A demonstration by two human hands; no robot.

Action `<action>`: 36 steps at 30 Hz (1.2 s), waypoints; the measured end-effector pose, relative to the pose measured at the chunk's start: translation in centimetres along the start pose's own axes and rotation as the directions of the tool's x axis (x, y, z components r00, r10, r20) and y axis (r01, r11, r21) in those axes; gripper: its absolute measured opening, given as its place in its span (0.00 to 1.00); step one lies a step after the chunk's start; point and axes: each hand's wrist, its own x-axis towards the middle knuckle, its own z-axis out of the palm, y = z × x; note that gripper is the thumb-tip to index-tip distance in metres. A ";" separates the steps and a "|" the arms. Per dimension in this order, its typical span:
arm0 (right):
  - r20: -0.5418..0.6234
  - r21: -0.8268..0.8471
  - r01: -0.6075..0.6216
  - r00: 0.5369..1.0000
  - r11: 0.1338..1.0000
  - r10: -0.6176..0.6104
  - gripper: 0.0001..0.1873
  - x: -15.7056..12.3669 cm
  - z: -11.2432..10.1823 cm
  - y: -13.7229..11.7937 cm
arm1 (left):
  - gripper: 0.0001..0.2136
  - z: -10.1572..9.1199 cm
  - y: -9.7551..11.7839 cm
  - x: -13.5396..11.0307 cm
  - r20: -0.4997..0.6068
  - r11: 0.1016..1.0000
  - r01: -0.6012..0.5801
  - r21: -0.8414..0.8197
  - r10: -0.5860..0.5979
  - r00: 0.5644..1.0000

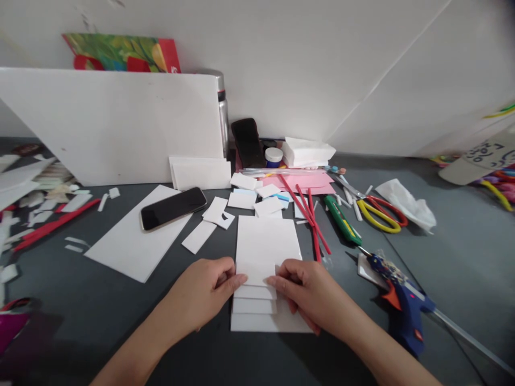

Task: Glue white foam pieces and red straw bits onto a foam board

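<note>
both forearms come in from the near edge, the left slanting far and to the right, the right slanting far and to the left, so that the hands face each other over a white board (pixel 267 238) on the dark table (pixel 201 359). the left hand (pixel 203 289) has its back turned up and outward, wrist fairly straight, fingers curled in; its thumb reaches right and lies on the left end of the top strip (pixel 255 274), closing with the bent forefinger in a pinch. the right hand (pixel 308 287) nearly mirrors it — thumb pointing left onto the strip's right end, forefinger bent above it, the strip gripped between them — while its other fingers fold down over the right side of the board. the top strip lies level across the left part of the board, overlapping the lower strips (pixel 254 306), which step down toward the near edge. the board's right part is bare at its near end, and its far half is plain white. just beyond it are small cards (pixel 241 200); to the far left a phone (pixel 174 208) rests partly on a sheet (pixel 132 249). right of the board are red sticks (pixel 316 236), then a green cutter (pixel 340 217) and scissors (pixel 369 200) with yellow and red handles — and nearer, beside the right forearm but apart from it, a blue glue gun (pixel 407 305).
</note>
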 end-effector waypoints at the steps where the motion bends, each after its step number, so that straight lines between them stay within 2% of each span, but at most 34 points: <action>1: 0.000 -0.004 -0.002 1.000 1.000 0.002 0.19 0.0 0.0 0.0 | 0.17 0.0 0.0 0.0 0.012 1.000 0.011 -0.013 -0.011 1.000; 7: -0.004 -0.067 0.050 0.999 0.997 -0.050 0.21 -0.1 -0.1 -0.4 | 0.22 -0.2 -0.2 -0.4 0.073 0.996 0.034 -0.083 -0.028 0.997; 12: -0.025 -0.090 0.006 1.000 0.996 -0.008 0.20 0.0 0.0 -0.6 | 0.23 -0.1 -0.3 -0.2 0.061 0.996 0.046 -0.076 -0.041 0.997; 21: -0.039 -0.087 -0.001 0.999 0.996 -0.002 0.18 -0.1 0.3 -0.4 | 0.20 0.8 -0.8 0.1 -0.036 1.000 0.000 -0.014 0.000 0.999; 28: -0.045 -0.116 0.007 0.999 0.993 -0.012 0.18 0.0 0.3 -0.4 | 0.22 1.3 -0.6 0.3 -0.089 0.998 0.066 -0.016 -0.068 0.994; 32: -0.043 -0.136 0.021 0.999 0.990 -0.027 0.18 -0.1 0.2 -0.5 | 0.23 1.5 -0.2 0.4 -0.161 0.996 0.057 0.069 -0.045 0.986; 36: -0.043 -0.149 0.026 0.999 0.989 -0.033 0.17 -0.3 0.2 -0.7 | 0.24 1.5 0.0 0.5 -0.181 0.992 0.052 0.111 -0.031 0.983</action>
